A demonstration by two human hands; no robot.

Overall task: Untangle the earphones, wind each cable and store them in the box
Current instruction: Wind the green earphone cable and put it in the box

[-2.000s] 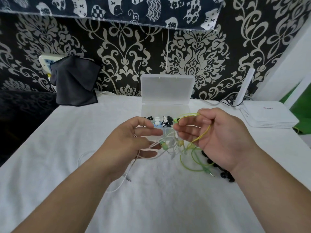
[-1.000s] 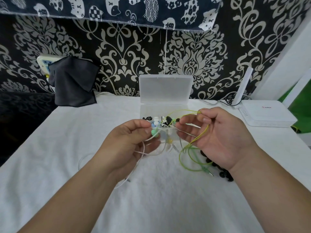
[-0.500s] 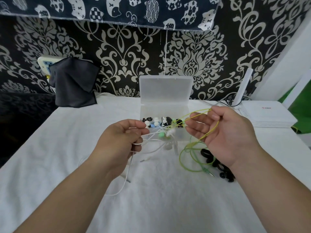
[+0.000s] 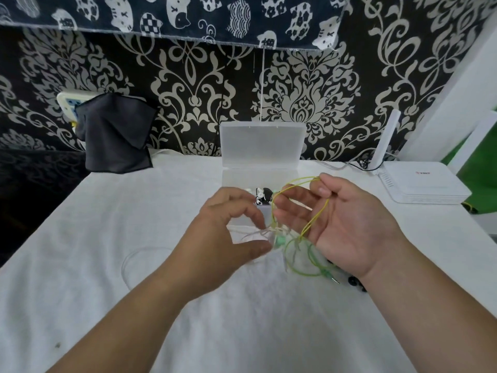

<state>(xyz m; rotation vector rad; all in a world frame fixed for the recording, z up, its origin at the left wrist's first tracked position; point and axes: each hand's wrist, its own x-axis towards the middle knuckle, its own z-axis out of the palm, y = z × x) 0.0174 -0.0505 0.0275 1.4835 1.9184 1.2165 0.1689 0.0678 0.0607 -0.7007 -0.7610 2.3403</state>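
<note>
While my R hand (image 4: 347,227) pinches the yellow-green earphone cable (image 4: 298,180) w/ thumb & index, just in front of the open box (image 4: 262,146), L hand (image 4: 223,238) curls round the white cable (image 4: 254,232). Actual grip? Can't tell. 1 knot btwn them.

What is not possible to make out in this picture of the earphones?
Head view:
- Tangle of white cable and green cable: motion-blurred, crossings unreadable.
- Black earphones: mostly hidden behind the right hand.
- Box contents: largely covered by the left hand.
- Left hand's grip on the white cable: blurred, unclear.
</note>
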